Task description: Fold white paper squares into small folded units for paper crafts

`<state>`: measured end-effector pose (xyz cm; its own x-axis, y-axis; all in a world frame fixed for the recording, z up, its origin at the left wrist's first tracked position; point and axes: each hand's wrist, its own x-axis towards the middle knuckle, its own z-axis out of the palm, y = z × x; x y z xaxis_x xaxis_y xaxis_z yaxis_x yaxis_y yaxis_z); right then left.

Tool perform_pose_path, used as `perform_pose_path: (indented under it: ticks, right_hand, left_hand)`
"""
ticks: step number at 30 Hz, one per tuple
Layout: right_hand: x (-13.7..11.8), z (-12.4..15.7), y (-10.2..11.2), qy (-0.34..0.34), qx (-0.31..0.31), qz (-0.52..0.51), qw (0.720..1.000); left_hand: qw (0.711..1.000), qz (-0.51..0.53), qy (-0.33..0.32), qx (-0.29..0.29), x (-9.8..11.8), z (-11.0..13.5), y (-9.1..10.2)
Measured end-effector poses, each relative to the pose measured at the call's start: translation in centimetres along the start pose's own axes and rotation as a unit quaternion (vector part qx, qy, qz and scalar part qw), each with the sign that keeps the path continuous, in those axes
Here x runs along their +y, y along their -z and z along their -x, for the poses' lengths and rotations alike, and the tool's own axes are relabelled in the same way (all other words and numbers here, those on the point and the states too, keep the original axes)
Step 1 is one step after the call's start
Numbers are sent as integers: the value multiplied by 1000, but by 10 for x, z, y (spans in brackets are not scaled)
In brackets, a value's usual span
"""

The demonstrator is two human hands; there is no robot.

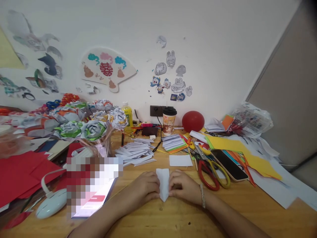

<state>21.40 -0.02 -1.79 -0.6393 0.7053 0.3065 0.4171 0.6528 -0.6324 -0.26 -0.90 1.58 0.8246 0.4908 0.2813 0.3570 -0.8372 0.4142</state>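
Note:
Between my two hands is a small white piece of folded paper point(163, 183), its lower end brought to a point. My left hand point(146, 186) pinches its left edge, and my right hand point(180, 185), with a bracelet at the wrist, pinches the right edge. Just beyond lies a white paper rectangle point(180, 160). A heap of folded white strips point(136, 151) is spread behind my left hand, and a stack of paper slips point(173, 142) sits farther back.
Scissors point(209, 173) and a phone point(229, 165) lie at the right, near yellow paper point(228, 145). Paper flowers point(94, 130), a lit tablet point(95, 198) and red paper point(22, 175) occupy the left. A lidded cup point(169, 122) and red balloon point(193, 121) stand by the wall.

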Motion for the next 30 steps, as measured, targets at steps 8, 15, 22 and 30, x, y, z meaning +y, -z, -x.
perform_pose_path:
  ticks: [8,15,22,30]
  right_hand:
    - [-17,-3,-8,-116,30,42,992]
    - [-27,-2,-14,-157,46,92,982]
    - [-31,3,-18,-155,54,135,977]
    - [-32,6,-24,-147,69,159,974]
  left_hand:
    - [986,57,137,77,-2,-2,-19]
    - [974,-7,202,105,1,-6,-32]
    - [961,-58,251,100,7,-7,-32]
    - [951,-72,288,89,10,-8,-30]
